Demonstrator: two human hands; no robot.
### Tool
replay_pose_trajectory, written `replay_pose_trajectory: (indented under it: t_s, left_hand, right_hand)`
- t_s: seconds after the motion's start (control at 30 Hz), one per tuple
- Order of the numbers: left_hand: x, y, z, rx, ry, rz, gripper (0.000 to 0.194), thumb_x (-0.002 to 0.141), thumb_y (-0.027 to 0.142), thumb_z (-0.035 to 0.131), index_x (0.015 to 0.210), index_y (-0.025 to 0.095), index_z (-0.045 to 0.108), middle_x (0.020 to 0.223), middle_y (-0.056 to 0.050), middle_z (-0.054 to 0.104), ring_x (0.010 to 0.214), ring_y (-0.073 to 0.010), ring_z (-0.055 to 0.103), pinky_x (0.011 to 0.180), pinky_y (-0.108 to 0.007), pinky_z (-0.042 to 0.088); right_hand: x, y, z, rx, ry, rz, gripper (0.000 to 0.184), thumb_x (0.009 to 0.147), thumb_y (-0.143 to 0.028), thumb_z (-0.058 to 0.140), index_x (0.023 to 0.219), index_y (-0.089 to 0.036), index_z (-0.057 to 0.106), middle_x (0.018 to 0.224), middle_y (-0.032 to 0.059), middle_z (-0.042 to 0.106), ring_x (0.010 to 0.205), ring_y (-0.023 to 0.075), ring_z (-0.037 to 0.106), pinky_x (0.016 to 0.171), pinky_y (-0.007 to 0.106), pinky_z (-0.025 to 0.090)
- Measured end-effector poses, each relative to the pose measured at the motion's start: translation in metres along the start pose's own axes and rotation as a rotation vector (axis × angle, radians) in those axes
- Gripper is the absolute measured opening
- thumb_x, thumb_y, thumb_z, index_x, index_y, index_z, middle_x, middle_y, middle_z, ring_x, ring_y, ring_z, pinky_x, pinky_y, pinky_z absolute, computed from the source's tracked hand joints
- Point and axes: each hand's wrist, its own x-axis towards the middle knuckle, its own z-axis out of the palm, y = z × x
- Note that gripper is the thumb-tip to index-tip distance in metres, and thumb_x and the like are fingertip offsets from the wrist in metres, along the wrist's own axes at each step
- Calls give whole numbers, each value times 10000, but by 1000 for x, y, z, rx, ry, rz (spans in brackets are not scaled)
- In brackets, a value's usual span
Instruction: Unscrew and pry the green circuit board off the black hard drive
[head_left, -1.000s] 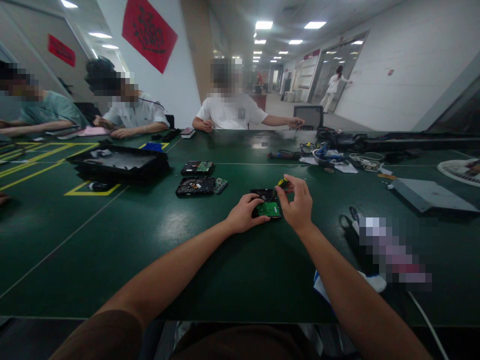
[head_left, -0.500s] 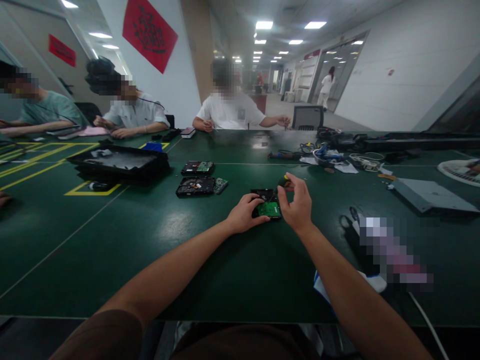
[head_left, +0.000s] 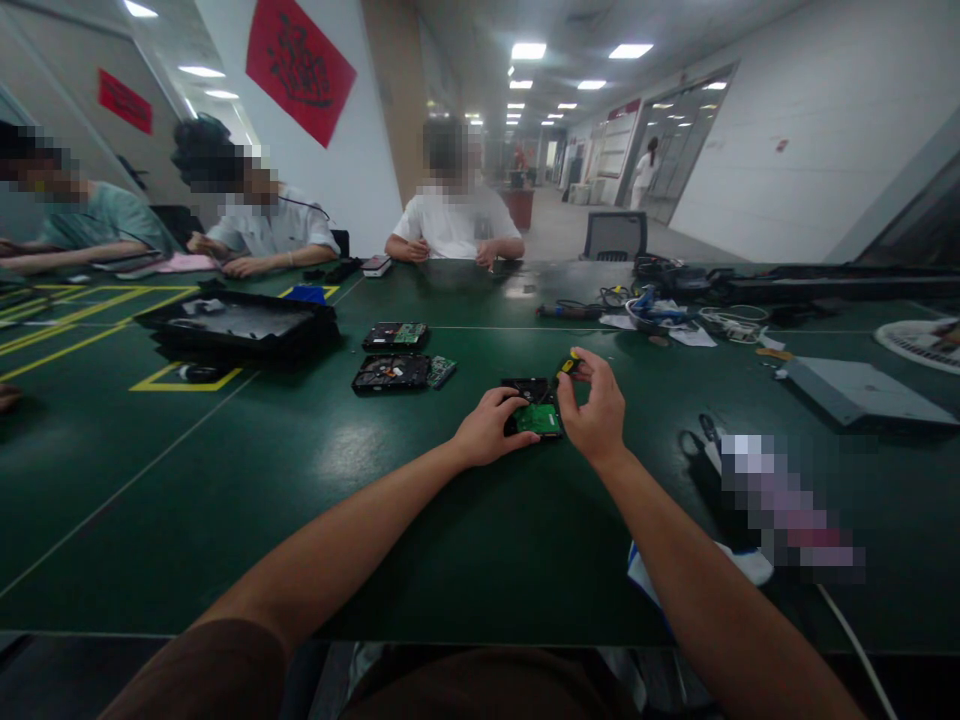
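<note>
On the green table lies a hard drive (head_left: 540,420) with a green circuit board facing up. My left hand (head_left: 489,428) grips its left side, thumb on the near edge and fingers over the far part. Above its right end, my right hand (head_left: 598,408) pinches the black and yellow handle of a screwdriver (head_left: 568,366) between thumb and fingers. The screwdriver's tip is too small and dark to make out. Farther left rest another hard drive (head_left: 396,335), an opened drive casing (head_left: 388,374) and a loose circuit board (head_left: 442,372).
A black tray (head_left: 315,325) stands at the left. To the right are a grey metal box (head_left: 862,390), tangled cables (head_left: 649,310) and a white and blue cloth (head_left: 742,566) near my right forearm. A person in a white shirt (head_left: 461,225) sits opposite; others sit at the left.
The screwdriver handle has turned in my right hand, so a yellow patch now faces me. My left hand stays put. The person opposite has drawn one outstretched hand inward.
</note>
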Motion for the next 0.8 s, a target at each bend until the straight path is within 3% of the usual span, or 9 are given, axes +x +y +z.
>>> replay_pose_trajectory:
  t_s: [0.17,0.37,0.6,0.8]
  left_hand:
    - [0,0,-1,3,-8,1,672,808,619,736,1346,243,587,1412,-131,511,1367,-332,458,1139,-518,443]
    - [0,0,-1,-1,-5,-2,667,803,613,744,1339,248,589,1414,-123,511,1367,-329,458,1142,-517,438]
    - [0,2,-3,-19,-4,-3,645,798,581,766,1332,259,598,1399,-126,520,1360,-334,463,1137,-538,440]
    - [0,1,-2,-11,-8,-5,664,799,598,758,1339,249,594,1399,-131,516,1363,-328,463,1149,-521,434]
  right_hand:
    - [0,0,0,-4,-5,1,441,943,-272,633,1365,-222,518,1218,122,641,992,237,670,808,409,613]
    - [3,-3,-3,-22,-54,-25,473,986,-244,527,1454,-233,467,1304,137,611,1149,269,619,933,472,580]
    - [1,0,0,27,-23,37,474,951,-336,612,1396,-227,488,1298,151,565,1036,262,653,785,436,633]
    - [1,-3,-1,13,-56,10,448,980,-291,548,1418,-227,482,1305,151,580,1079,268,642,837,455,624]
